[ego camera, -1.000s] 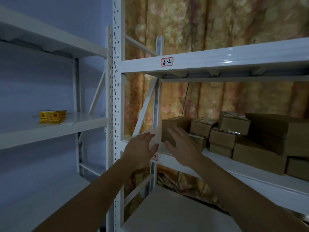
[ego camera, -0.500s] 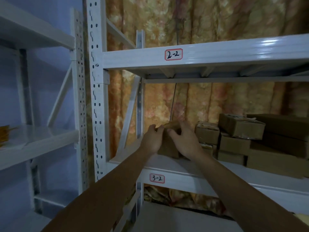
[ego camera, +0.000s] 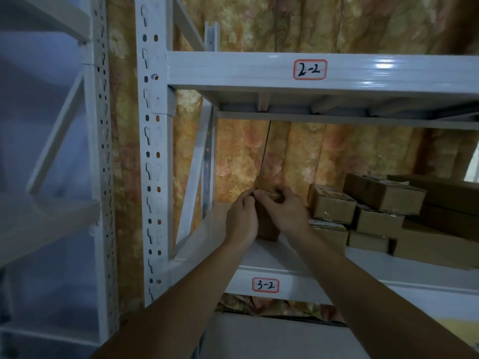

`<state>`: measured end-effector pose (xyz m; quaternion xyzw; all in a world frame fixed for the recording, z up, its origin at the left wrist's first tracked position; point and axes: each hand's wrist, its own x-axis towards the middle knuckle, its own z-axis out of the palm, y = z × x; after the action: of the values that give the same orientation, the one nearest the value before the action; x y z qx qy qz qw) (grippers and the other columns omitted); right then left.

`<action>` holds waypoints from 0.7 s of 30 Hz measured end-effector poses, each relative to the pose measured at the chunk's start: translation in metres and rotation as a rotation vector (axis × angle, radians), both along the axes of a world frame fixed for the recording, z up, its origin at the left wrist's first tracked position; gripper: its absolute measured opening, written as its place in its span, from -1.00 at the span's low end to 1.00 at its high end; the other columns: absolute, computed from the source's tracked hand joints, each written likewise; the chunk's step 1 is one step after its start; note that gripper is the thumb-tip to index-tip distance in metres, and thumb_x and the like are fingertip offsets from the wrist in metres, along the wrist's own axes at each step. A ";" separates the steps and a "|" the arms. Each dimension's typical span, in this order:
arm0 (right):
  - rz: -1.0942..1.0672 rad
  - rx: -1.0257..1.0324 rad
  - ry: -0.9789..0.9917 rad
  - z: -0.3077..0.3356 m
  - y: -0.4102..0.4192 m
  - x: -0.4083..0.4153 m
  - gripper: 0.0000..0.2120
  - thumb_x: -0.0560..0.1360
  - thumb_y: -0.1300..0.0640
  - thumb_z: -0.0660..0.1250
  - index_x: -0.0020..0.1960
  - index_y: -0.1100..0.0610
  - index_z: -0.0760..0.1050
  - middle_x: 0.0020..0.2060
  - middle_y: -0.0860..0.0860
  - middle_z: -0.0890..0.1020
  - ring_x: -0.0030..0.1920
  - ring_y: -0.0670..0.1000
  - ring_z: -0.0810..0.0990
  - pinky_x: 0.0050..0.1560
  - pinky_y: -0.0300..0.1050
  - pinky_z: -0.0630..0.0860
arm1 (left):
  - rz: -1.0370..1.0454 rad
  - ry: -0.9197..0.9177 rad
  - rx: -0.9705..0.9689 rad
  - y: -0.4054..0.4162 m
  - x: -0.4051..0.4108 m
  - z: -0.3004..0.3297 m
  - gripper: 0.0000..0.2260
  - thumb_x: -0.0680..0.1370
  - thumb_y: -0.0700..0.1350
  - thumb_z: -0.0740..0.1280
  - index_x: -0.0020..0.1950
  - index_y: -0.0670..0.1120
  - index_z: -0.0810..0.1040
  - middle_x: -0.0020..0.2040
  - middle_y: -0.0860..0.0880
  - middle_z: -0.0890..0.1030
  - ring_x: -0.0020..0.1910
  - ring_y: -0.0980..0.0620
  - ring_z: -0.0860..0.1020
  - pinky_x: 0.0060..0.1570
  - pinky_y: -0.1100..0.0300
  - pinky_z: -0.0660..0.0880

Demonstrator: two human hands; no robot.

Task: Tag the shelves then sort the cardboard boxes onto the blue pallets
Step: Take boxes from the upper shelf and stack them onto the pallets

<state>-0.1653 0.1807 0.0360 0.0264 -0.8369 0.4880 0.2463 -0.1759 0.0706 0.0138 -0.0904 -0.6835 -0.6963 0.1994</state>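
A small cardboard box (ego camera: 267, 226) stood upright at the left end of the shelf (ego camera: 363, 260) marked by the tag "3-2" (ego camera: 265, 285), held between both hands. The left hand (ego camera: 241, 221) pressed against the box's left face, its fingers (ego camera: 246, 196) curled up to the top edge. The right hand (ego camera: 285, 211) covered the upper right part of the box, its fingers (ego camera: 267, 196) bent over the top edge and meeting those of the left hand there; both hands were closed on the box. Whether the box's base rested on the shelf or was raised just clear of it could not be told. Both bare forearms reached up and forward from the lower edge of the view.

Just right of the held box lay a stack of further cardboard boxes (ego camera: 383, 208) on the same shelf, smaller ones in front and on the left, larger ones behind and to the right, piled two and three high. The shelf above (ego camera: 233, 69) bore the tag "2-2" (ego camera: 310, 69) on its front beam. A white perforated upright (ego camera: 153, 151) carried both beams at the left. Behind the rack hung a floral-patterned curtain (ego camera: 298, 156) in orange and yellow. To the left stood a second white shelving unit (ego camera: 51, 216), blurred and in dim light.
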 end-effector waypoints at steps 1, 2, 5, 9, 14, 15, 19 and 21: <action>-0.010 -0.067 -0.001 0.000 -0.001 0.002 -0.11 0.23 -0.55 0.38 0.42 -0.10 0.43 0.28 0.07 0.50 0.26 0.12 0.52 0.27 0.13 0.56 | 0.008 0.019 0.002 0.000 0.000 -0.001 -0.72 0.73 -0.08 0.08 0.26 0.13 0.55 0.09 0.12 0.58 0.07 0.17 0.55 -0.01 0.25 0.47; -0.017 -0.135 0.017 -0.002 -0.001 0.000 -0.10 0.18 -0.54 0.41 0.38 -0.09 0.45 0.26 0.06 0.50 0.23 0.10 0.54 0.25 0.12 0.57 | 0.016 0.040 0.010 0.000 0.001 -0.001 -0.74 0.73 -0.09 0.10 0.25 0.14 0.54 0.10 0.09 0.59 0.10 0.12 0.56 0.00 0.25 0.48; -0.045 -0.282 0.023 -0.003 0.000 -0.003 -0.13 0.11 -0.50 0.45 0.31 -0.10 0.48 0.23 0.05 0.52 0.18 0.09 0.57 0.22 0.14 0.59 | 0.021 0.062 0.054 -0.001 0.003 -0.003 -0.74 0.73 -0.08 0.17 0.41 0.08 0.37 0.08 0.14 0.58 0.08 0.18 0.57 -0.09 0.37 0.49; -0.029 -0.329 0.043 0.000 -0.009 0.005 -0.11 0.17 -0.40 0.44 0.44 -0.09 0.43 0.28 0.04 0.54 0.23 0.09 0.56 0.26 0.14 0.56 | 0.017 0.065 0.074 -0.001 0.012 0.002 -0.51 0.71 -0.14 0.20 0.62 -0.02 0.11 0.38 0.11 0.50 0.26 0.17 0.48 0.04 0.37 0.43; 0.095 -0.480 0.057 -0.002 -0.014 0.016 -0.07 0.22 -0.40 0.40 0.54 -0.15 0.33 0.33 -0.05 0.52 0.30 0.03 0.54 0.33 0.11 0.51 | -0.047 -0.133 0.300 -0.005 0.022 0.012 -0.25 0.52 0.21 0.42 0.60 -0.05 0.24 0.33 0.01 0.58 0.22 -0.03 0.61 0.24 -0.07 0.56; 0.138 -0.495 0.081 -0.007 -0.005 0.008 -0.09 0.25 -0.40 0.41 0.55 -0.20 0.29 0.32 -0.11 0.54 0.30 0.01 0.55 0.33 0.11 0.50 | -0.096 -0.147 0.335 -0.007 0.029 0.014 -0.31 0.52 0.21 0.42 0.56 -0.03 0.32 0.26 -0.02 0.64 0.19 -0.07 0.64 0.27 -0.10 0.56; 0.233 -0.364 0.055 -0.101 0.034 -0.146 -0.42 0.43 -0.55 0.17 0.42 -0.49 0.31 0.40 -0.49 0.37 0.44 0.07 0.47 0.47 0.47 0.21 | -0.273 -0.084 0.288 0.001 0.059 0.020 -0.45 0.73 0.09 0.04 0.65 -0.17 0.14 0.49 -0.19 0.42 0.47 -0.14 0.42 0.46 -0.04 0.36; 0.321 -0.367 0.026 -0.079 0.018 -0.082 -0.48 0.42 -0.41 0.27 0.35 -0.35 0.46 0.28 -0.34 0.58 0.29 0.03 0.60 0.35 0.31 0.47 | -0.208 -0.084 0.339 -0.005 0.045 0.014 -0.52 0.71 0.10 0.15 0.61 -0.01 0.27 0.50 -0.20 0.45 0.34 -0.15 0.55 0.29 -0.21 0.52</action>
<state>-0.2473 0.1988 -0.0427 0.1204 -0.7162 0.6643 0.1770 -0.1312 0.0660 0.0276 -0.0965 -0.5512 -0.8214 0.1104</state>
